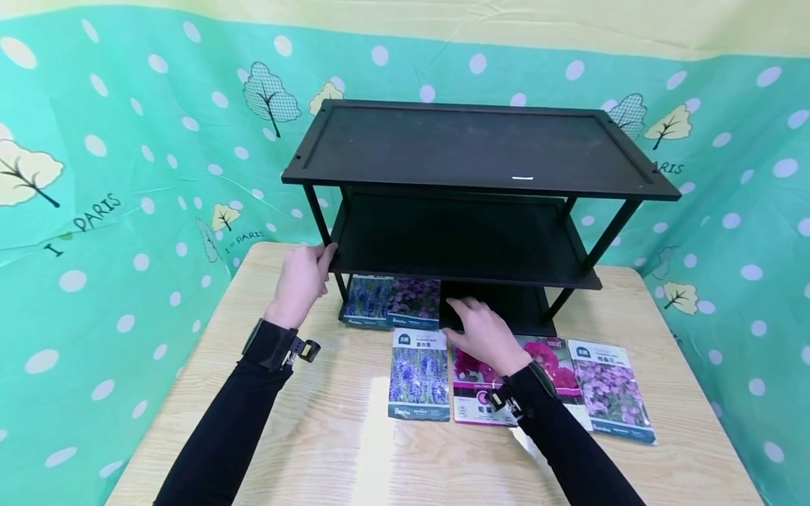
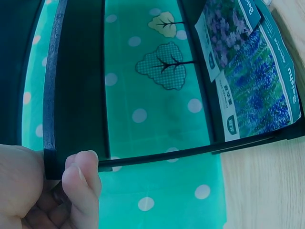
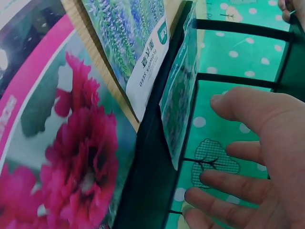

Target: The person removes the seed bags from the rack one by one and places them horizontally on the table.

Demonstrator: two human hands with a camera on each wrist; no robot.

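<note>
My left hand (image 1: 300, 281) grips the front left corner of the middle tier of a black three-tier shelf (image 1: 465, 232); its curled fingers show at that corner in the left wrist view. My right hand (image 1: 484, 334) reaches toward the bottom tier with fingers spread and nothing between them. On the bottom tier's left side lie a blue-flowered seed packet (image 1: 367, 299) and a purple-flowered seed packet (image 1: 414, 299), overlapping. In front of the shelf lie a lavender-blue seed packet (image 1: 419, 372), a magenta-flowered packet (image 1: 471, 393) partly hidden under my right arm, and a pink-flowered seed packet (image 1: 610, 386).
A light wooden table (image 1: 316, 436) carries the shelf and packets. Behind and on both sides hangs a teal dotted cloth (image 1: 126, 281) with printed trees. The shelf's top tier (image 1: 455, 144) overhangs the lower ones, and slanted black posts (image 1: 612, 232) stand at its ends.
</note>
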